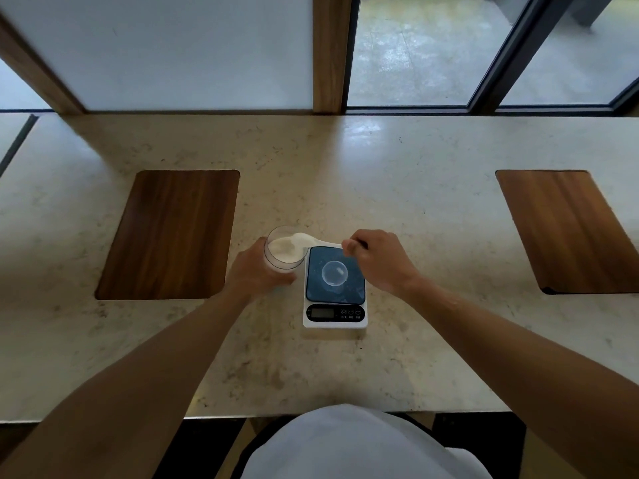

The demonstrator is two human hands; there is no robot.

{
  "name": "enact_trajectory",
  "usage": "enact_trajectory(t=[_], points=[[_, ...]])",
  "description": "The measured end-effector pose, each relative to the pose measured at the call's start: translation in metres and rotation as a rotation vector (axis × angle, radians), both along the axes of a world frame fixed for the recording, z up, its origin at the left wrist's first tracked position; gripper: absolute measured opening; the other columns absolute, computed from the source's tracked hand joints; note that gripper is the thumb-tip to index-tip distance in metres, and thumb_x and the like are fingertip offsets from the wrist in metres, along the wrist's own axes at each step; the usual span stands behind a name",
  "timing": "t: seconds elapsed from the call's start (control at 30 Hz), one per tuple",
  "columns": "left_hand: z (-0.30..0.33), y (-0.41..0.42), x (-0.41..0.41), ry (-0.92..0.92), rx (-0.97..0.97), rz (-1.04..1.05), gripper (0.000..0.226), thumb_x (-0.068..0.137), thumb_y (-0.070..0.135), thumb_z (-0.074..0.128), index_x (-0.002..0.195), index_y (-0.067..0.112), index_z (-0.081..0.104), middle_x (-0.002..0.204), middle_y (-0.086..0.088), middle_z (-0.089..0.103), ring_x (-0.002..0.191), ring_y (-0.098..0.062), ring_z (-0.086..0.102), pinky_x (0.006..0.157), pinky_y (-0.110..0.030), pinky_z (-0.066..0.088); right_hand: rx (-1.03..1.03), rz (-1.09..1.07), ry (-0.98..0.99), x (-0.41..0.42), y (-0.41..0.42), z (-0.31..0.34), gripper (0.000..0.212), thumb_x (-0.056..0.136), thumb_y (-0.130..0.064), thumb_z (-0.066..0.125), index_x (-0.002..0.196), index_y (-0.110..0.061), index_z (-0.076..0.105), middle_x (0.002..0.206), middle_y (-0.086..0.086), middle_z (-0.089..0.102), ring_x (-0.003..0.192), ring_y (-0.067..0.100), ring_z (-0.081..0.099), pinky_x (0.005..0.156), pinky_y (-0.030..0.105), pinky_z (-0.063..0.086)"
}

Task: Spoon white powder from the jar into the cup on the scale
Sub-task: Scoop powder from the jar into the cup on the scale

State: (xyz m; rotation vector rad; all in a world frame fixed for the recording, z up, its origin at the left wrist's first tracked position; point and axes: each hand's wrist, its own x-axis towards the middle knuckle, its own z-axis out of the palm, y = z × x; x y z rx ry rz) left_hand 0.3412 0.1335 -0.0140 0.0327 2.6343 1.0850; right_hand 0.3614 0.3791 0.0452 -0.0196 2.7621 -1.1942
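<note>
Powder (284,249) is fine, white and loose, so it will likely spill with any jolt or tilt; best carried level and slowly. Jar (281,252) is clear, round and open-topped, sitting just left of centre frame on the tabletop (415,202), touching or just beside the scale (334,288). It looks like light, smooth plastic or glass, probably slippery, so a wrap around the wall suits it. Left hand (254,271) does that: fingers curled round the jar's side, closed on it, steadying. Right hand (378,259) is closed in a pinch on the far end of the spoon (313,240) handle, above the scale's upper right corner. Spoon is white, thin, light; bowl sits heaped with powder over the jar's right rim. Cup (334,274) is small, clear and apparently empty, centred on the scale's dark platform; probably very light and easy to knock. Display too small to read. Two wooden boards lie well apart, left (169,233) and right (570,229) of frame.
</note>
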Motion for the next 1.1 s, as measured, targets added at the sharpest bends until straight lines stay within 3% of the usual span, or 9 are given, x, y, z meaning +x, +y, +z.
enact_trajectory(t=[0.13, 0.27, 0.43, 0.57, 0.87, 1.1], points=[[-0.005, -0.006, 0.006, 0.004, -0.018, 0.063, 0.082, 0.061, 0.041, 0.091, 0.132, 0.026, 0.053, 0.125, 0.003, 0.066, 0.110, -0.019, 0.061, 0.095, -0.035, 0.050, 0.011, -0.030, -0.009, 0.004, 0.018, -0.005, 0.030, 0.100, -0.024, 0.052, 0.080, -0.010, 0.069, 0.073, -0.001, 0.067, 0.061, 0.007, 0.054, 0.053, 0.021, 0.037], [-0.010, -0.013, 0.011, -0.013, -0.015, 0.068, 0.084, 0.060, 0.042, 0.092, 0.132, 0.024, 0.054, 0.124, 0.002, 0.066, 0.111, -0.021, 0.062, 0.096, -0.038, 0.051, 0.052, -0.049, -0.050, 0.012, 0.030, -0.018, 0.033, 0.101, -0.025, 0.049, 0.085, -0.006, 0.070, 0.079, 0.001, 0.068, 0.064, 0.009, 0.055, 0.052, 0.024, 0.040], [-0.012, -0.019, 0.018, -0.021, -0.008, 0.079, 0.083, 0.060, 0.041, 0.092, 0.132, 0.023, 0.055, 0.123, 0.002, 0.067, 0.110, -0.021, 0.063, 0.096, -0.038, 0.051, 0.108, -0.066, -0.083, 0.023, 0.037, -0.040, 0.031, 0.101, -0.025, 0.050, 0.084, -0.009, 0.071, 0.071, 0.002, 0.065, 0.059, 0.012, 0.054, 0.051, 0.023, 0.037], [-0.013, -0.021, 0.022, -0.024, -0.010, 0.077, 0.081, 0.060, 0.039, 0.092, 0.131, 0.024, 0.055, 0.121, 0.003, 0.068, 0.109, -0.020, 0.063, 0.095, -0.038, 0.052, 0.125, -0.079, -0.143, 0.029, 0.038, -0.058, 0.031, 0.100, -0.027, 0.050, 0.080, -0.013, 0.070, 0.068, 0.003, 0.066, 0.058, 0.018, 0.056, 0.054, 0.029, 0.044], [-0.014, -0.024, 0.029, -0.020, -0.016, 0.075, 0.082, 0.059, 0.041, 0.091, 0.130, 0.025, 0.055, 0.120, 0.003, 0.068, 0.108, -0.020, 0.063, 0.093, -0.037, 0.051, 0.161, -0.132, -0.179, 0.034, 0.033, -0.073, 0.031, 0.100, -0.028, 0.051, 0.080, -0.014, 0.070, 0.062, -0.007, 0.058, 0.055, 0.010, 0.052, 0.051, 0.022, 0.035], [-0.012, -0.020, 0.031, -0.017, -0.012, 0.073, 0.082, 0.057, 0.042, 0.091, 0.129, 0.025, 0.056, 0.119, 0.004, 0.068, 0.106, -0.019, 0.063, 0.090, -0.035, 0.051, 0.188, -0.126, -0.176, 0.032, 0.031, -0.074, 0.031, 0.100, -0.029, 0.050, 0.078, -0.015, 0.068, 0.063, -0.003, 0.060, 0.055, 0.013, 0.053, 0.053, 0.025, 0.043]])
